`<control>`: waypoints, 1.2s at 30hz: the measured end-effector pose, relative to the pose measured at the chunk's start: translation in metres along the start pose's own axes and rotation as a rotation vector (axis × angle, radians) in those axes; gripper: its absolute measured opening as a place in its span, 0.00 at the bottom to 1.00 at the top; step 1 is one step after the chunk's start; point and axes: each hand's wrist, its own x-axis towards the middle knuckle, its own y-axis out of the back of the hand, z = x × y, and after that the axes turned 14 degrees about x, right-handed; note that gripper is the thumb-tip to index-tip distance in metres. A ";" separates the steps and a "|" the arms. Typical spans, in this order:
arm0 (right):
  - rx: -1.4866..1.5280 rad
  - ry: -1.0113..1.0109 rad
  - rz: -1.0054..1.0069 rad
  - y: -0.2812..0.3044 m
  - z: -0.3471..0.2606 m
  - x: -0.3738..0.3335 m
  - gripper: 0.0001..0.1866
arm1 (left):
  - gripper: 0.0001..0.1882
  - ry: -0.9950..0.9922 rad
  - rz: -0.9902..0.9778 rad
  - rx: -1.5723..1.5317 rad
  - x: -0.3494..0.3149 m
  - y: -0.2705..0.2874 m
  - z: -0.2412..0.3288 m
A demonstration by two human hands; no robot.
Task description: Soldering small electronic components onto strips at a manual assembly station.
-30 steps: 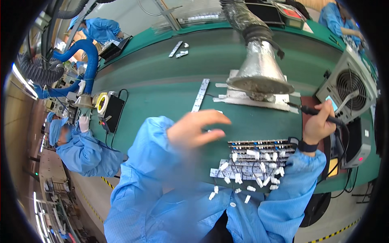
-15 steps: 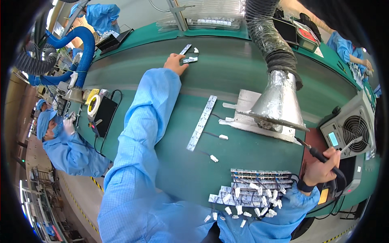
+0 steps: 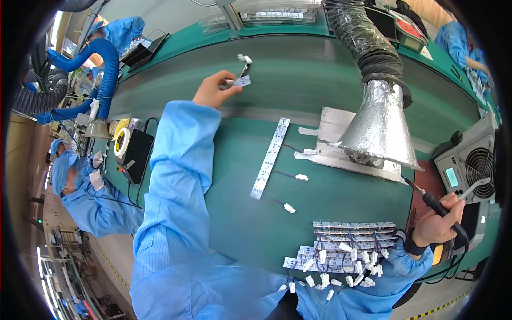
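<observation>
My left hand [image 3: 215, 89], at the end of a stretched-out arm, pinches a short white LED circuit board [image 3: 242, 81] over the dark belt. A white connector [image 3: 244, 58] stands out beyond it on a lead, slightly blurred. My right hand [image 3: 434, 226] is closed round a soldering iron [image 3: 436, 204], its tip angled up to the left near the fume hood's edge. Between my arms lies a long LED strip board [image 3: 270, 158] with wired white connectors [image 3: 302, 177] to its right. Close to my right forearm, several strip boards [image 3: 352, 232] are stacked in rows, connectors dangling toward me.
A foil-wrapped fume hood [image 3: 377, 125] hangs over a pale metal plate [image 3: 330, 120]. A soldering station with a fan [image 3: 474, 160] stands at right. At left are a black box [image 3: 136, 154] and tape roll [image 3: 122, 141]. A co-worker [image 3: 88, 181] sits further left.
My left hand has picked the short boards up off the belt and drawn them left and slightly nearer. My right hand keeps its grip on the soldering iron. The view has shifted slightly.
</observation>
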 end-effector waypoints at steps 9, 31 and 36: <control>-0.056 0.078 -0.029 0.013 0.008 0.009 0.15 | 0.19 -0.424 0.259 0.387 -0.168 0.051 0.083; -0.230 0.190 -0.065 -0.042 -0.044 0.009 0.21 | 0.17 0.262 -0.134 0.220 -0.202 0.027 0.068; -0.183 0.169 -0.068 -0.042 -0.034 0.006 0.19 | 0.14 0.198 0.157 -0.196 -0.200 0.067 0.071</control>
